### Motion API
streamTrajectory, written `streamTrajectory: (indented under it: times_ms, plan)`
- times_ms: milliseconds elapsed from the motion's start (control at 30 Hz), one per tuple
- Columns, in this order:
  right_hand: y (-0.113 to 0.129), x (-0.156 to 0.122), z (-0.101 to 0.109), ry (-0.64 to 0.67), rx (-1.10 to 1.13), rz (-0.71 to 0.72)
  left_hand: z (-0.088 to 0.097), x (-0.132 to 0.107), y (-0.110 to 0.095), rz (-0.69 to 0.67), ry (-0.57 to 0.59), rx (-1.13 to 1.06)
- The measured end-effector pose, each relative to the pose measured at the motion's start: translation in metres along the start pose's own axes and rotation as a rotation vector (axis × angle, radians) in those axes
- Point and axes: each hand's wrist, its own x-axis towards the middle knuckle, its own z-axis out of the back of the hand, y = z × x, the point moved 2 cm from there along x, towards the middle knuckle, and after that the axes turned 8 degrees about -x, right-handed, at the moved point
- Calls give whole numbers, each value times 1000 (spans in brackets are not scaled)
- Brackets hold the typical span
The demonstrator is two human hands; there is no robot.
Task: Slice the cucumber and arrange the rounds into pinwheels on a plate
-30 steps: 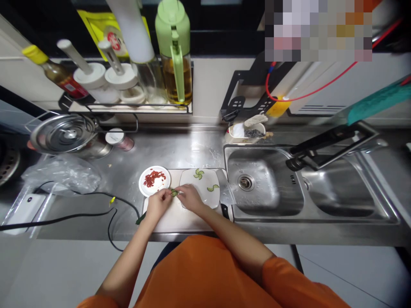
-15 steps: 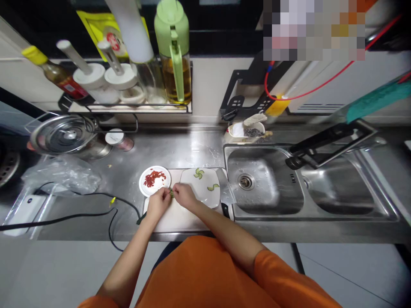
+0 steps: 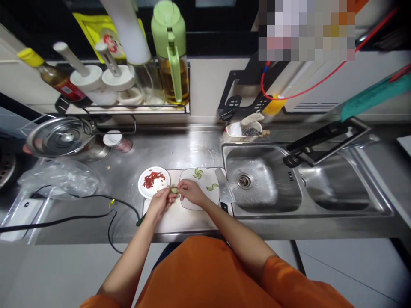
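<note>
My left hand and my right hand meet over a white cutting board, both pinching a small green cucumber piece between their fingertips. Just behind my right hand lies a white square plate with two curled cucumber slices on it. A small round white plate with chopped red bits sits to the left of the square plate, close to my left hand.
A steel double sink lies right of the board. A knife handle shows at the board's right edge. Black cables, a plastic bag and a pot with lid are at left. Bottles stand on a rack behind.
Both hands stay pinched on the cucumber piece and have shifted slightly up toward the plates; the piece now shows more clearly between the fingertips.
</note>
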Motion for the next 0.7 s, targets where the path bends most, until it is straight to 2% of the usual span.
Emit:
streamTrajectory:
  times_ms: [67,167,267,367,500,600,700]
  plan:
    - [2,-12,9,-6,-13,3,-11,-2,0,110,69,-85]
    - [0,-33,26,-116,-128,-14,-29,-4,2,218,160,-134]
    - [-9,-54,43,-243,-237,-24,-48,-4,8,274,210,-143]
    - [-21,-71,57,-325,-198,-63,-69,-1,14,278,234,-95]
    - [-37,-86,74,-496,-169,-122,-100,9,17,125,303,97]
    - [-43,-90,84,-620,-238,-156,-119,19,16,-33,345,293]
    - [-43,-89,91,-690,-362,-171,-132,29,14,-163,347,443]
